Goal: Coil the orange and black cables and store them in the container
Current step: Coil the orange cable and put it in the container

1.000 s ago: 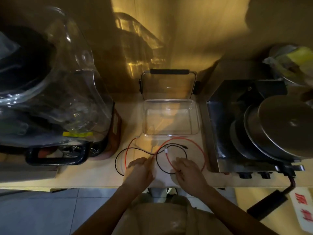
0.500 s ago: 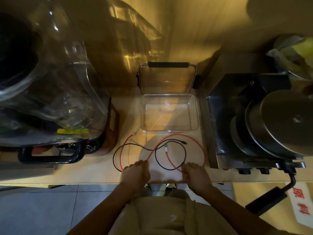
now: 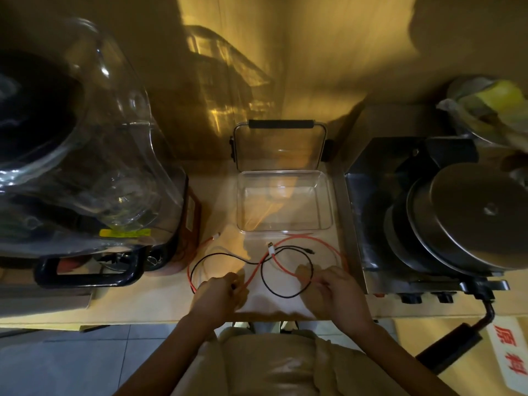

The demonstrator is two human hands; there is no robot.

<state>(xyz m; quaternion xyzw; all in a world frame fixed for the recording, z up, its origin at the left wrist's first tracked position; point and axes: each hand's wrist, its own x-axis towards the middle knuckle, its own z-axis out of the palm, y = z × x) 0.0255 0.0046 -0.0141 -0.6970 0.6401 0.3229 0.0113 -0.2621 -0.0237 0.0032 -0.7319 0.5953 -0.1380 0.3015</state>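
The orange cable (image 3: 311, 240) lies in loose loops on the counter in front of the clear container (image 3: 328, 201), whose lid (image 3: 278, 150) stands open behind it. The black cable (image 3: 285, 295) lies tangled across the orange one, forming a ring between my hands. My left hand (image 3: 217, 295) has its fingers curled and pinches the orange cable where that cable crosses the black one. My right hand (image 3: 334, 287) pinches another stretch of the orange cable near the ring's right side. The container holds nothing.
A large blender with a clear jug (image 3: 85, 155) and black handle (image 3: 85, 272) crowds the left. A metal appliance with a round lid (image 3: 480, 215) stands close on the right, its knobs (image 3: 411, 297) at the counter's front edge. A wall rises behind the container.
Both hands moved forward from the counter's front edge onto the cables, and their fingers closed on the orange cable. The cables have shifted only slightly.
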